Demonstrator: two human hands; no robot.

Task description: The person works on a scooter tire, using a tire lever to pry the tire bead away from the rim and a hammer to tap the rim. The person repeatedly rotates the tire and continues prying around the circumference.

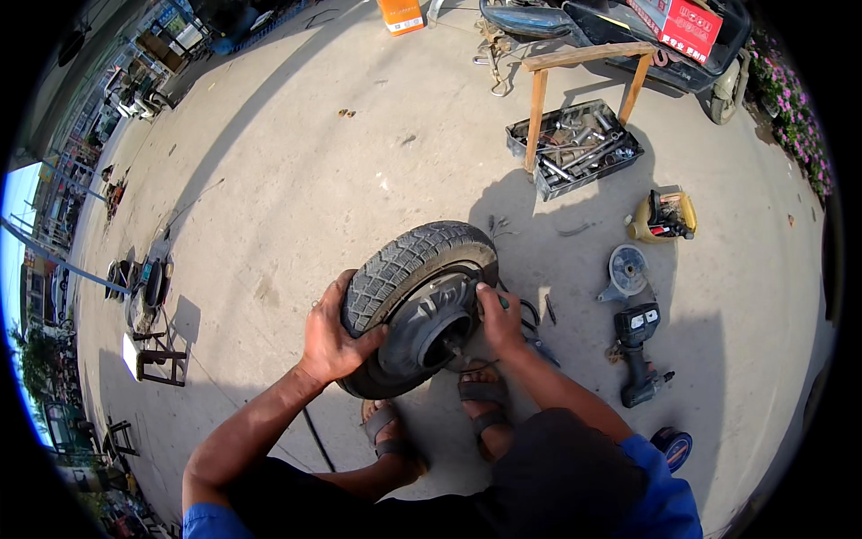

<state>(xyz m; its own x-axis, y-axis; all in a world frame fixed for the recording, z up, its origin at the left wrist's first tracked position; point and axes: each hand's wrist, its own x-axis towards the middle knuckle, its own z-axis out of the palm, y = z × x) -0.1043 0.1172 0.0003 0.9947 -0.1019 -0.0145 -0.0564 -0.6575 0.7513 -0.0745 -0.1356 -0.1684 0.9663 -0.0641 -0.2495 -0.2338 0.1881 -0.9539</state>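
Between my feet a wheel [422, 310] stands tilted on the ground, with a knobbly black tyre [409, 260] round a dark hub [429, 322] and a short axle at its centre. My left hand [337, 337] is closed round the tyre's left side, fingers over the tread and thumb on the sidewall. At the right edge of the rim, my right hand [500, 322] is closed with its thumb up against the wheel. A bit of dark green shows at its fingers; the rest of what it holds is hidden. A black cable [530, 310] curves beside the wheel.
To the right lie a round metal cover [628, 271], a cordless impact wrench [638, 350] and a round dark tin [672, 446]. Farther off stand a yellow tool-filled container [664, 216] and a black tray of sockets [575, 148] with a wooden handle. A small stool [157, 359] stands left.
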